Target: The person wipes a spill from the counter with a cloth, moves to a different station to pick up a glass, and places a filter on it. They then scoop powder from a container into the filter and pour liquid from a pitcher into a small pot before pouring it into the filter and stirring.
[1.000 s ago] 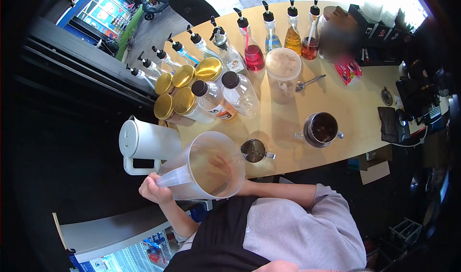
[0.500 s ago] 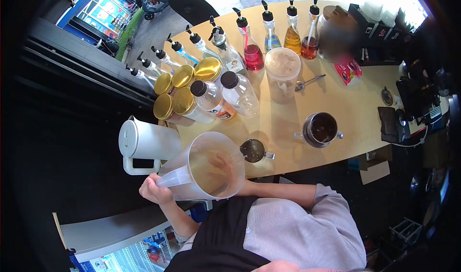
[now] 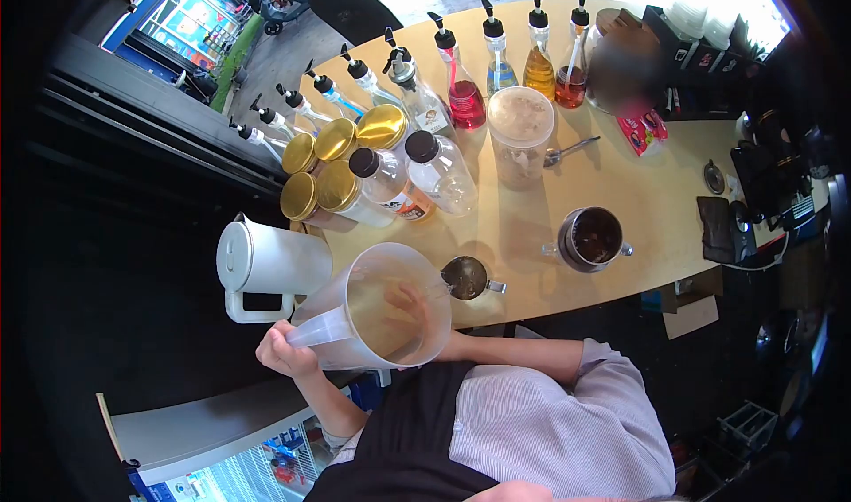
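My left hand (image 3: 287, 350) is wrapped round the handle of a large translucent pitcher (image 3: 359, 347), which is tilted with its mouth toward me. My right hand (image 3: 409, 309) shows blurred through the pitcher's wall, against its far side, fingers spread. Beside the pitcher's rim stands a small metal cup (image 3: 466, 278) with a handle, and a thin clear stream seems to run from the rim to it. Further right sits a two-handled metal pot (image 3: 592, 239) with dark liquid. A white lidded jug (image 3: 273, 258) is just left of the pitcher.
Pump bottles (image 3: 465, 103) line the table's far edge. Gold-lidded jars (image 3: 341, 187), two black-capped bottles (image 3: 439, 179) and a tall lidded container (image 3: 520, 139) stand nearer. A spoon (image 3: 576, 151), a pink packet (image 3: 640, 133) and a dark cloth (image 3: 716, 229) lie to the right.
A thin clear stream now shows between the pitcher's rim and the small metal cup. Both hands keep nearly the same place.
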Available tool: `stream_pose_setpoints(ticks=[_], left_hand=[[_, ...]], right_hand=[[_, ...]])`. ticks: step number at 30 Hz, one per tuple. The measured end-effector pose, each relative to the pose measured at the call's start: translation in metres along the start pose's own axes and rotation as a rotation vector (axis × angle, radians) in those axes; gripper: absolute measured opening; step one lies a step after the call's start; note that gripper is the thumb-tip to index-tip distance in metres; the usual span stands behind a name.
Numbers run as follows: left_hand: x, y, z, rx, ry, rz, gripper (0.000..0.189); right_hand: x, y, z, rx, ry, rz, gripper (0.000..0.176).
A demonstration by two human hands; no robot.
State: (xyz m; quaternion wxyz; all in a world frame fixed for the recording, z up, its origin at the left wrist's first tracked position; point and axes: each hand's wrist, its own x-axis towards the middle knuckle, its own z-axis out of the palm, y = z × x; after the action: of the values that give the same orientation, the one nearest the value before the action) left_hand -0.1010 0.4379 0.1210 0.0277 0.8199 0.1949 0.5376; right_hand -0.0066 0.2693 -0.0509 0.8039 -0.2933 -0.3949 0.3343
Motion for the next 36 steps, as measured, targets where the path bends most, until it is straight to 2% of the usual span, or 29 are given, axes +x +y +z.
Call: stream_pose_setpoints(ticks=[1,10,11,12,13,15,17,18,19,20,22,25,28,35,36], left_hand=[[0.0,0.001,0.0,-0.008,-0.01,-0.014,0.045],[0.003,-0.001,0.003,0.006,0.043,0.049,0.045],[-0.006,-0.021,-0.003,0.005,0.042,0.049,0.045],[-0.022,-0.057,-0.015,-0.079,-0.086,0.196,0.01],[-0.021,-0.064,-0.019,-0.163,-0.214,0.342,0.037],[-0.029,-0.074,-0.019,-0.096,-0.18,0.369,0.037],[-0.019,-0.052,-0.012,-0.029,-0.146,0.394,0.037],[-0.002,-0.021,-0.003,0.028,-0.072,0.344,0.007],[0.007,-0.005,0.001,0.085,0.003,0.294,0.028],[0.007,-0.006,0.001,0.086,0.003,0.294,0.028],[0.005,-0.011,0.001,0.124,0.024,0.37,0.017],[0.006,-0.014,0.001,0.129,0.028,0.427,0.008],[0.011,-0.01,0.003,0.199,0.076,0.505,0.008],[0.011,-0.014,-0.001,0.223,0.026,0.518,0.01],[0.01,-0.018,-0.003,0.11,-0.033,0.479,0.012]], right_hand=[[0.001,0.0,0.0,-0.01,-0.001,-0.05,0.137],[0.004,-0.006,-0.001,-0.028,-0.008,-0.012,0.136],[0.004,-0.005,-0.001,-0.028,-0.007,-0.013,0.136],[0.004,-0.003,-0.001,-0.023,-0.012,-0.025,0.136],[0.005,-0.002,-0.001,-0.019,-0.016,-0.037,0.136],[0.004,-0.002,-0.001,-0.021,-0.015,-0.029,0.136],[0.003,-0.002,-0.002,-0.023,-0.014,-0.021,0.136],[0.002,0.001,-0.002,-0.046,-0.016,-0.038,0.136],[0.002,0.0,-0.002,-0.069,-0.019,-0.055,0.136],[0.002,0.0,-0.002,-0.069,-0.019,-0.056,0.136],[0.0,0.001,-0.002,0.022,0.012,0.105,0.137],[-0.002,0.007,0.0,0.099,0.031,0.158,0.137],[-0.003,0.013,0.0,0.193,0.058,0.196,0.137],[-0.005,0.019,0.001,0.261,0.071,0.243,0.131],[-0.005,0.02,0.001,0.234,0.067,0.207,0.13]])
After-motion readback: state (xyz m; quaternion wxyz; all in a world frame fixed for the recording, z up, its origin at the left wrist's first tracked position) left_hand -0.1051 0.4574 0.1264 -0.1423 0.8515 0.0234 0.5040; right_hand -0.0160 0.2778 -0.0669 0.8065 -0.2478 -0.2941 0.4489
